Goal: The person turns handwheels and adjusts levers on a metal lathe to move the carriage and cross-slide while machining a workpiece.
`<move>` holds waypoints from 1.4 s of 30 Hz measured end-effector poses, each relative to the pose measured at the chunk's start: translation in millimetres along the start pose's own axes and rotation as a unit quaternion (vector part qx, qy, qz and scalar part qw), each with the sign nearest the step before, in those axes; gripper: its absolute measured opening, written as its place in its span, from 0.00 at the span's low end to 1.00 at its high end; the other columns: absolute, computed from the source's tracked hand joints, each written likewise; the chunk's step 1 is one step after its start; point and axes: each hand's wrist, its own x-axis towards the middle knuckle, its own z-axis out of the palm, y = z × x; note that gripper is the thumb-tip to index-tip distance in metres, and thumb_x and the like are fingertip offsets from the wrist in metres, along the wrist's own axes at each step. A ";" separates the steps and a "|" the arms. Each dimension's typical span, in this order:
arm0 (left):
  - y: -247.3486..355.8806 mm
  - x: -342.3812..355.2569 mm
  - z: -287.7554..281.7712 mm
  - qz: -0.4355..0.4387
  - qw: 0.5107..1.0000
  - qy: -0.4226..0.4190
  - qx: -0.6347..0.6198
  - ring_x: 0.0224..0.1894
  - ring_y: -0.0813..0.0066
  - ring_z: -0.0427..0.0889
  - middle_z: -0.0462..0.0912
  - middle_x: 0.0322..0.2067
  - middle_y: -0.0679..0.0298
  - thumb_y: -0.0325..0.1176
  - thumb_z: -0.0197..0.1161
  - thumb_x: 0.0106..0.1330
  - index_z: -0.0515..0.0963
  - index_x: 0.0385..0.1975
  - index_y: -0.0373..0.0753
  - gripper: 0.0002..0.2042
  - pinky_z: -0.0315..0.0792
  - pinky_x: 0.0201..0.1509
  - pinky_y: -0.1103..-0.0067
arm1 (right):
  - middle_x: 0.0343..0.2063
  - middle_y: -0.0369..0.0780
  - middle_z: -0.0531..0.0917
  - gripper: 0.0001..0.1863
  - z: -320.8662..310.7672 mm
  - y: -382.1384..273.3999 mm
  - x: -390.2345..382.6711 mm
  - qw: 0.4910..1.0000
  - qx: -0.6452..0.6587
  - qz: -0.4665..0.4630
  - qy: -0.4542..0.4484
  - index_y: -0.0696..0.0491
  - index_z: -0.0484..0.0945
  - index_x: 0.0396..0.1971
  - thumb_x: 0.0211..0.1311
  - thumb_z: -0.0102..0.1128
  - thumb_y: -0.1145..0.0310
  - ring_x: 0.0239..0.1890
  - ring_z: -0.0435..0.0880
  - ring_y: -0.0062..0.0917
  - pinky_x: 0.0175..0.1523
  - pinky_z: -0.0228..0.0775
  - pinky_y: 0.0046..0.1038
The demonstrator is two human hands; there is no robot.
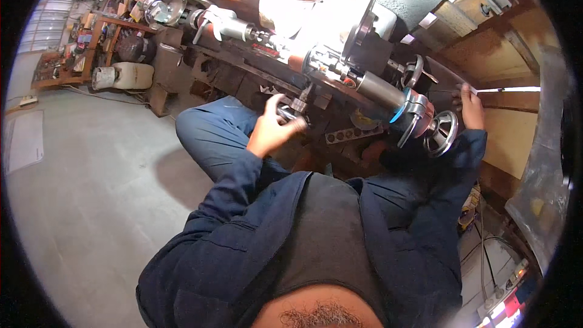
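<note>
Dark-and-silver metal hand control with a ribbed collar (297,106): we find it below the front of a long metal machine (231,61), ahead of the seated person's left knee. It lies within the curve of the left hand (276,126), just beyond the palm and between the bent fingers and the thumb. We see that hand grasping it, though slight blur means we cannot tell how firmly.

The control's long axis slants from the hand upward and to the right, its shaft pointing away from the person and into the machine. The machine itself runs from upper left to lower right.

Well apart, on the right, we see the right hand (472,112) with its fingers loosely extended beside pale wooden panelling (504,140); we cannot tell whether they press on its edge. Nearest to this hand is a shiny, spoked metal handwheel (441,133) at the end of a grey metal cylinder (381,90).
</note>
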 end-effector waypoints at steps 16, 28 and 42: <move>-84.0 74.4 50.3 -0.006 0.865 0.373 -0.336 0.52 0.58 0.76 0.77 0.50 0.53 0.45 0.56 0.71 0.73 0.51 0.33 0.20 0.72 0.56 0.65 | 0.60 0.50 0.74 0.28 32.4 -143.3 -127.4 0.934 0.338 -0.090 0.075 0.64 0.64 0.66 0.70 0.49 0.66 0.63 0.72 0.34 0.69 0.57 0.33; 26.4 110.2 -45.2 0.433 0.768 0.437 0.178 0.54 0.57 0.81 0.83 0.48 0.56 0.24 0.70 0.55 0.83 0.45 0.38 0.15 0.74 0.60 0.65 | 0.60 0.51 0.73 0.35 43.8 -141.8 -134.0 0.909 0.399 -0.057 0.102 0.62 0.65 0.66 0.53 0.47 0.70 0.64 0.71 0.36 0.71 0.56 0.34; 34.3 112.3 -53.3 0.416 0.799 0.411 0.136 0.43 0.60 0.82 0.83 0.37 0.59 0.28 0.77 0.44 0.86 0.40 0.39 0.19 0.76 0.58 0.64 | 0.56 0.51 0.77 0.38 46.0 -136.8 -128.6 0.912 0.378 -0.086 0.131 0.66 0.67 0.63 0.53 0.55 0.60 0.60 0.76 0.36 0.67 0.61 0.34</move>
